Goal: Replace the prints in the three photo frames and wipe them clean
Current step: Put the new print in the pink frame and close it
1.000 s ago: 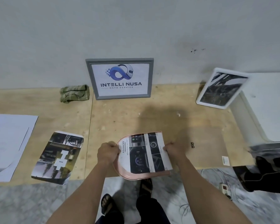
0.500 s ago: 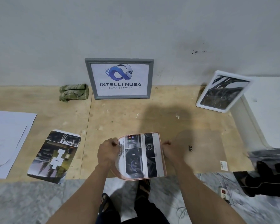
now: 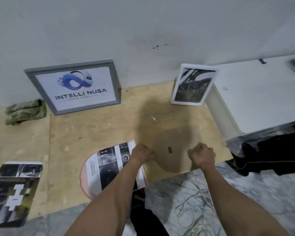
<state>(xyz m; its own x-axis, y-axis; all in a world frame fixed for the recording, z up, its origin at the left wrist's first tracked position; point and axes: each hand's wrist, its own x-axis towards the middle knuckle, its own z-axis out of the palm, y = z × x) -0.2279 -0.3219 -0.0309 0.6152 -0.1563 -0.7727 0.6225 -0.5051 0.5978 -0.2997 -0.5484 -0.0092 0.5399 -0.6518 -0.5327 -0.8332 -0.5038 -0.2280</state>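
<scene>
Head view, left to right:
1. Loose print [image 3: 13,193] flat on the board [image 3: 92,133].
2. Cloth [image 3: 25,111] by the wall.
3. Grey frame [image 3: 71,86] leaning upright.
4. Arched frame [image 3: 109,169] flat.
5. Left hand [image 3: 141,155] fisted over the arched frame's corner; grip unclear.
6. Backing [image 3: 177,150] flat between the hands.
7. Right hand [image 3: 202,155] fisted, holding nothing visible.
8. White frame [image 3: 193,85] leaning.

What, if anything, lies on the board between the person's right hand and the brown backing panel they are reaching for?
Nothing visible does. The right hand is already over the backing panel, which lies flat on the plywood board; only its own small black clip sits on it.
</scene>
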